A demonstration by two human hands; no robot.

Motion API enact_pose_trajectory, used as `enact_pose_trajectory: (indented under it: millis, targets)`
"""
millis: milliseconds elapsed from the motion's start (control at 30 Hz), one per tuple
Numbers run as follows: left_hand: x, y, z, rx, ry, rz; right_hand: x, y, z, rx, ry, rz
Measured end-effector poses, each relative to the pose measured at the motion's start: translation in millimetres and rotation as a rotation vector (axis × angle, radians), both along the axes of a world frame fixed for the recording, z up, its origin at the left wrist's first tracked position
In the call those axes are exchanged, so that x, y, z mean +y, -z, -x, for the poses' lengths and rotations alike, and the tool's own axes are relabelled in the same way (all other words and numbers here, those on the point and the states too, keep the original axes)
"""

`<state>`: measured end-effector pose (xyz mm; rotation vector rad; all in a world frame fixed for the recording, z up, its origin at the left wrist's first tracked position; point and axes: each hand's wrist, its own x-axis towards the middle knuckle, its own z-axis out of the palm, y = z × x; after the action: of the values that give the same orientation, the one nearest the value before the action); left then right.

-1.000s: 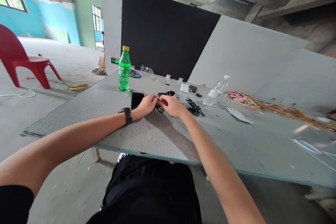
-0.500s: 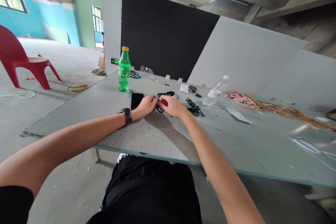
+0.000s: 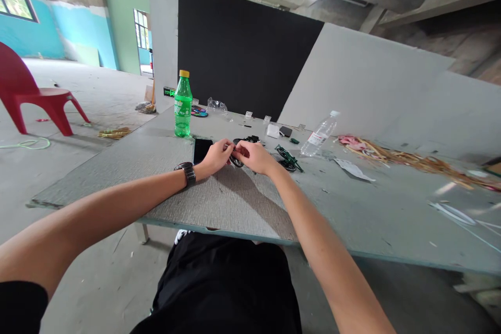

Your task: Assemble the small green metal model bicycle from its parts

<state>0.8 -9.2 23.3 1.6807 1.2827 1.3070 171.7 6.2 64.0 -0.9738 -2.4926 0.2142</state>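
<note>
My left hand (image 3: pixel 218 156) and my right hand (image 3: pixel 253 155) meet over the table, fingertips pinched together on a small black model bicycle. Its spoked wheel (image 3: pixel 236 161) shows below the fingers, while dark bicycle parts (image 3: pixel 253 139) show behind my right hand. My fingers hide the spot they grip. To the right lies a green model bicycle (image 3: pixel 288 158), apart from my hand. A black phone (image 3: pixel 202 150) rests beside my left hand, partly covered by it.
A green bottle with a yellow cap (image 3: pixel 182 107) stands at the left rear of the table (image 3: pixel 117 188). Farther right are a white case (image 3: pixel 273 131), a clear bottle (image 3: pixel 320 134), a paper sheet (image 3: pixel 354 169) and wood strips (image 3: pixel 410 164). A red chair (image 3: pixel 50 99) stands on the floor.
The wheel under my fingers shows its spokes a little more plainly. Both hands stay in nearly the same place; the whole view has shifted slightly.
</note>
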Motion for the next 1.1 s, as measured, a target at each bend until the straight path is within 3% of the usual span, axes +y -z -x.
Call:
enact_pose_trajectory:
  millis: [1100]
  targets:
    - [6, 11.0, 3, 0.127, 0.061, -0.050, -3, 0.9, 2, -0.028, 0.019, 0.064]
